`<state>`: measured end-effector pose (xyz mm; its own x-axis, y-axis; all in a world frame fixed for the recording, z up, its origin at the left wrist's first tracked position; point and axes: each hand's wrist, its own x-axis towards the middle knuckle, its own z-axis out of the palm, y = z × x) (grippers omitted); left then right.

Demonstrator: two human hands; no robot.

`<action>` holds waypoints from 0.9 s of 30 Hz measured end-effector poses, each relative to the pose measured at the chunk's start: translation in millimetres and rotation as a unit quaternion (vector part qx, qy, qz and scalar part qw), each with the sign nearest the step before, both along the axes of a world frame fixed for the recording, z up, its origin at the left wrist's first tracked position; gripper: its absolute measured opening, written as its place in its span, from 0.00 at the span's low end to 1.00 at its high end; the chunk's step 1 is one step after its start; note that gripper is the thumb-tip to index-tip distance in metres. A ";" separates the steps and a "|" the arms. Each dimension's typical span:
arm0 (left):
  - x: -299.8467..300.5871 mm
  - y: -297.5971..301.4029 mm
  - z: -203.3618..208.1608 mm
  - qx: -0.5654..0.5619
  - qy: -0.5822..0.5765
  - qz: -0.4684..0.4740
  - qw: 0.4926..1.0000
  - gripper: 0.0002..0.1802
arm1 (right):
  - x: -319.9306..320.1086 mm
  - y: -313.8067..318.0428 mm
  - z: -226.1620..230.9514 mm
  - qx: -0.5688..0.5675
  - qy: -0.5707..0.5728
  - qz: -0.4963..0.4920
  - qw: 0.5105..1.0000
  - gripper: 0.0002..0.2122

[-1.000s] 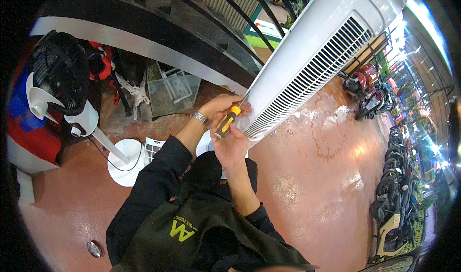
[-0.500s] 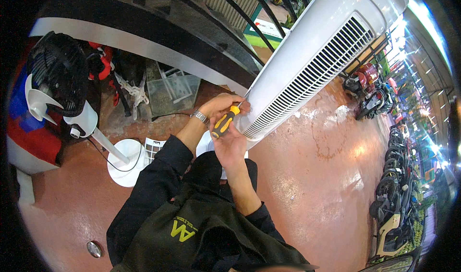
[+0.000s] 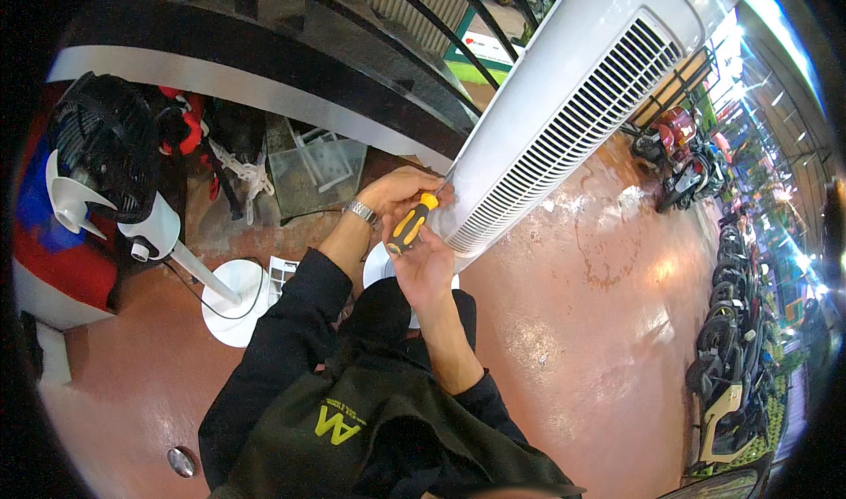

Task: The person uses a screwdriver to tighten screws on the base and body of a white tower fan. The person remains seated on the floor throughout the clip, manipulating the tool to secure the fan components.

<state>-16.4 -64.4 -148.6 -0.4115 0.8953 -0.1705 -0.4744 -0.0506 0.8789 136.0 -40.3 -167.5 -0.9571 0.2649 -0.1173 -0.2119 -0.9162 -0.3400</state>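
At tower fan (image 3: 564, 120) base | right hand (image 3: 425, 265) fingers grip screwdriver (image 3: 409, 224) | left hand (image 3: 401, 192) steadies tip

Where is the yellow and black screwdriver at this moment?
In the head view, the screwdriver is near the centre, between the left hand and the right hand, its tip pointing toward the lower end of the white tower fan.

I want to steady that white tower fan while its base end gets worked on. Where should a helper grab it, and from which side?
Probably mid-body on the tower fan, on the smooth white shell beside the louvred grille, coming from the open floor side. It leans tilted, its lower end at the left hand and the right hand with the yellow-and-black screwdriver; the slats look too thin to grip.
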 end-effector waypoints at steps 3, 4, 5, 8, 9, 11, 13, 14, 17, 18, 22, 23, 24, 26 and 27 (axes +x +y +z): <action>-3.9 2.3 -13.7 0.009 0.024 0.036 0.999 0.14 | -2.9 -1.1 3.0 0.050 -0.037 0.011 0.998 0.13; -1.7 0.9 -10.1 0.002 0.014 0.035 0.999 0.13 | -3.0 -0.4 4.1 0.088 -0.054 0.010 0.995 0.13; -0.3 0.2 -8.1 -0.006 0.004 0.035 0.999 0.13 | -3.5 1.6 0.3 0.117 -0.062 0.009 0.991 0.13; -2.8 7.6 -11.3 -0.052 0.089 0.077 0.992 0.12 | -5.8 4.8 -8.9 0.136 -0.059 0.006 0.989 0.13; -4.3 6.1 -12.8 -0.043 0.067 0.065 0.995 0.13 | -5.0 3.2 -9.8 0.093 -0.038 0.002 0.995 0.13; -2.0 0.8 -6.0 -0.025 0.023 0.039 0.999 0.15 | -3.6 0.2 -8.3 0.024 -0.005 -0.004 1.000 0.14; -3.9 -5.5 -0.2 -0.002 0.013 -0.024 1.000 0.15 | -3.0 -3.3 -5.7 -0.025 0.018 -0.005 1.000 0.13; -5.3 -7.0 0.4 0.011 0.007 -0.054 0.998 0.15 | -3.4 -3.0 -4.2 -0.019 0.015 -0.001 1.000 0.14; -4.0 -3.3 -2.7 -0.026 0.011 -0.002 1.000 0.14 | -2.6 -1.2 5.5 0.037 -0.042 0.005 0.998 0.15; -4.2 -2.2 -2.6 -0.032 0.025 0.014 0.999 0.13 | -0.1 -0.1 11.9 0.075 -0.089 -0.001 0.993 0.16; 4.8 7.0 3.8 -0.033 0.036 0.048 0.998 0.13 | 2.8 5.3 14.1 0.126 -0.135 -0.020 0.983 0.16; 4.6 9.9 3.7 -0.025 0.034 0.050 0.998 0.13 | 1.4 8.0 11.4 0.110 -0.138 -0.031 0.984 0.16; 5.7 11.6 2.1 -0.032 0.036 0.047 0.998 0.13 | 0.6 10.9 7.2 0.059 -0.098 -0.025 0.993 0.14; 5.0 11.4 -3.3 0.015 0.003 0.035 0.999 0.16 | 0.9 7.2 11.4 -0.021 -0.041 -0.019 0.999 0.14; 4.2 11.9 -5.8 0.038 -0.014 0.027 0.999 0.17 | 0.8 6.4 13.1 -0.061 -0.013 -0.017 0.998 0.13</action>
